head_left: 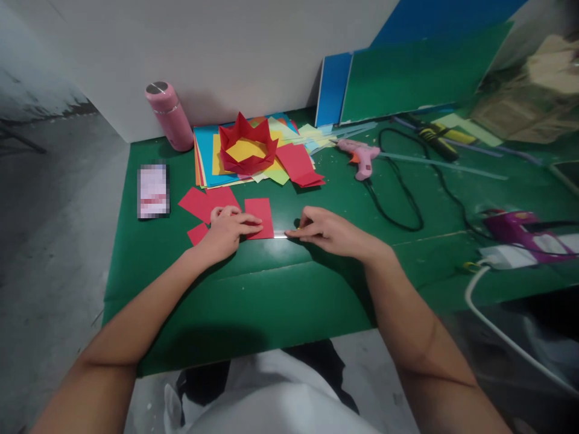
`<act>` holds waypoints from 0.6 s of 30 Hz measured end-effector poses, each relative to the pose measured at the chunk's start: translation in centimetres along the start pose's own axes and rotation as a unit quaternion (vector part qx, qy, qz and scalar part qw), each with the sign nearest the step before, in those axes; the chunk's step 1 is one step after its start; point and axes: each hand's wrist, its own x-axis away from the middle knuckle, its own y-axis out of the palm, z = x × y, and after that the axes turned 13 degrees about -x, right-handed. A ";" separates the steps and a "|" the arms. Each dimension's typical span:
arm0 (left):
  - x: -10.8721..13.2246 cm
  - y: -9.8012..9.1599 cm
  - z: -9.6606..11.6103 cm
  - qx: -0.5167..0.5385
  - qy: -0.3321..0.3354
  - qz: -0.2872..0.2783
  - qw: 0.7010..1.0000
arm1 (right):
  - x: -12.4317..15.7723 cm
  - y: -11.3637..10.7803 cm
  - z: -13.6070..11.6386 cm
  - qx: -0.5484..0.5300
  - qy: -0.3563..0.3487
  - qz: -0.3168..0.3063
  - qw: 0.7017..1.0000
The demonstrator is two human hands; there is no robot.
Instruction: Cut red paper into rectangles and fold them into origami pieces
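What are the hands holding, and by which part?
The left hand presses the lower left part of a red paper; the right hand may be pinching the right end of a shiny strip.

My feed runs dim around the rim and brightest near the middle, where glare pales the green tabletop (271, 301) and glints along a thin strip (280, 235). Light seems to fall from above: shadow pools under the right forearm (407, 319) at four o'clock, a broader one at seven. The floor (49, 241) at nine is gloomy. A purple object (509, 232) smears at three; lens stretch swells that forearm toward five.
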 end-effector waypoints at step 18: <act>-0.3 -0.3 -0.3 0.016 0.017 -0.034 0.999 | -0.5 0.7 -0.7 0.026 -0.011 0.011 1.000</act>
